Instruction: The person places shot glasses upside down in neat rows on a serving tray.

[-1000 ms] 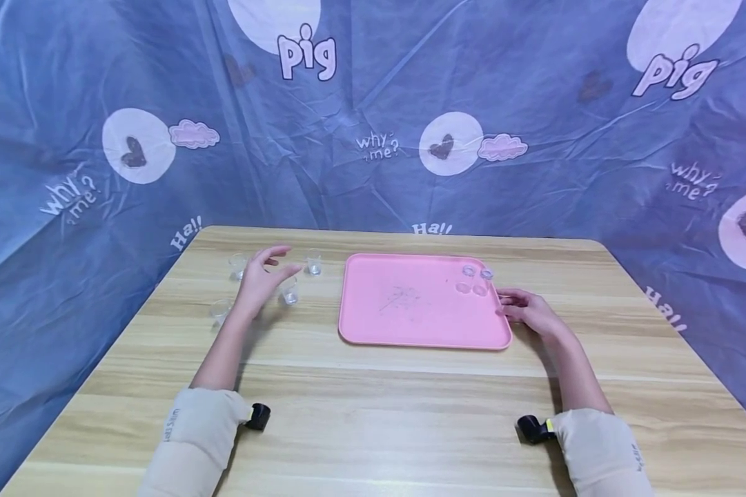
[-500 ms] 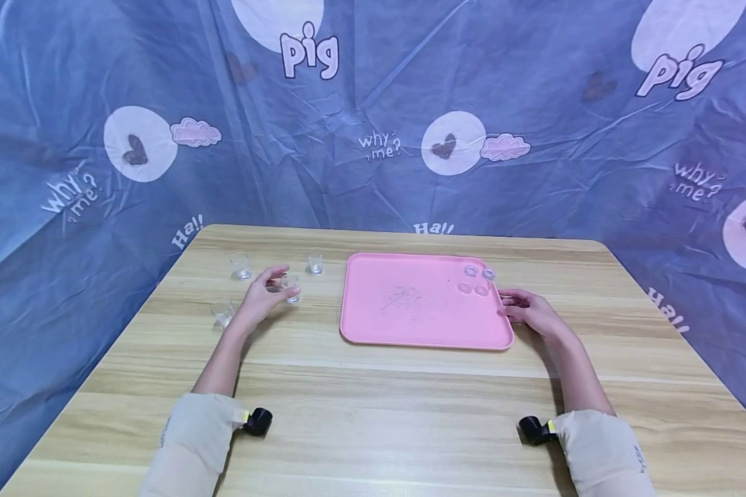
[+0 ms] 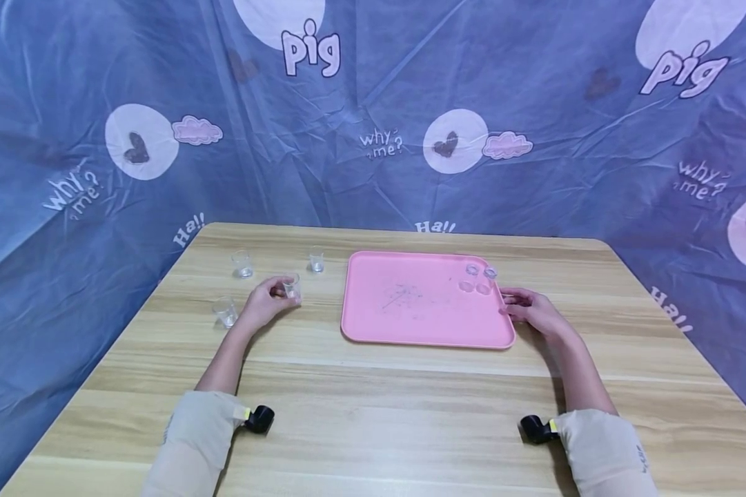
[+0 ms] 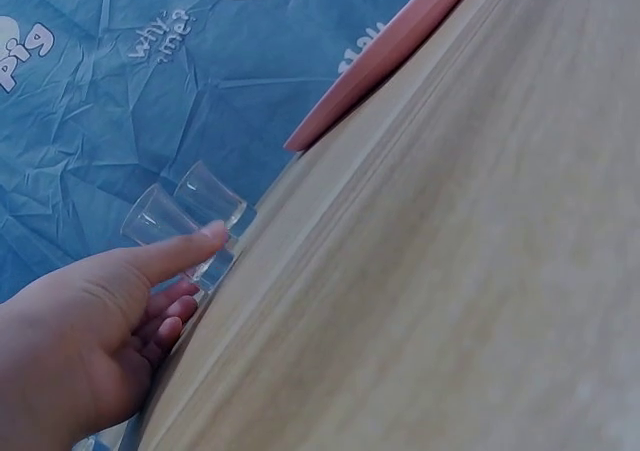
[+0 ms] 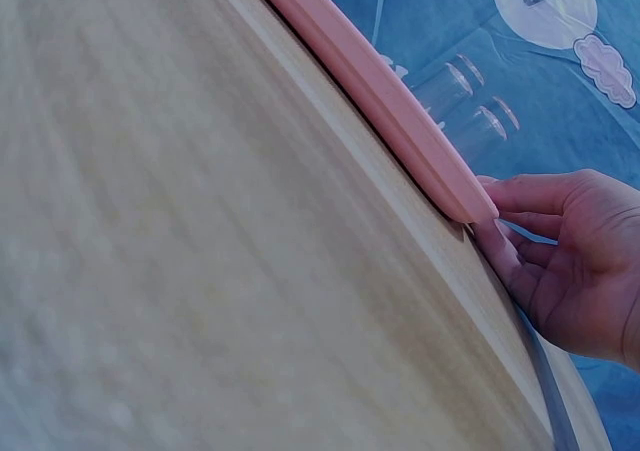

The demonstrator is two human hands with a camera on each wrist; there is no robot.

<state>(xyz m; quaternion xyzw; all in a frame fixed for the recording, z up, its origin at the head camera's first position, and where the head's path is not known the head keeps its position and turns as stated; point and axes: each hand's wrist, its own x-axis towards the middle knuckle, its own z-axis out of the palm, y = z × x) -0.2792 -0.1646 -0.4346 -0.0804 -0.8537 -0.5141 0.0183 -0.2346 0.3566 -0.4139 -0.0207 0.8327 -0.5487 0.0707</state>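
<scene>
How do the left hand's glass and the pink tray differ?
The glass is clear; the pink tray is opaque. The glass is small and cup-shaped; the tray is wide and flat. The left hand grips the glass; the right hand touches the tray. Both have a hand on them.

Setting: creased blue cloth point(image 3: 323, 186).
I note "pig" lettering point(image 3: 311, 50), dark hearts point(image 3: 138, 148), pink clouds point(image 3: 197, 130); wood-grain table point(image 3: 410, 379) catches glare point(image 3: 379, 428).

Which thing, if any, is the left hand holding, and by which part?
The left hand pinches a clear cup by its side, thumb low.
</scene>
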